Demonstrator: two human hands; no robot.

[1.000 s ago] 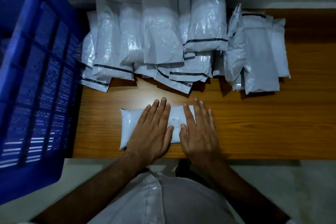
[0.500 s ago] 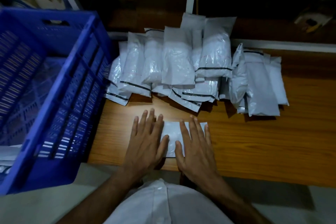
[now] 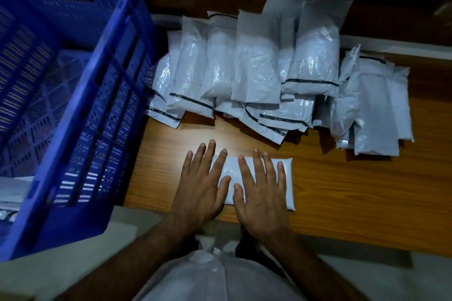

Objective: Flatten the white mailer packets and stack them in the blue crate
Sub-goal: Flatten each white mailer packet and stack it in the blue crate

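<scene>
Head view: white mailer packet [image 3: 228,170] lies under both hands' flat, spread fingers [image 3: 259,166] (pressing down)

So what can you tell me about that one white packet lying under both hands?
The white packet is a smooth, puffy plastic mailer, oblong, lying flat and crosswise near the front edge of the wooden table, apart from the heap of packets behind it. Its right end shows sealed corners; its left end is hidden. The left hand and right hand press on it side by side, palms down, fingers straight and spread. No label or black strip shows on its visible face. The blue crate stands to its left.
</scene>
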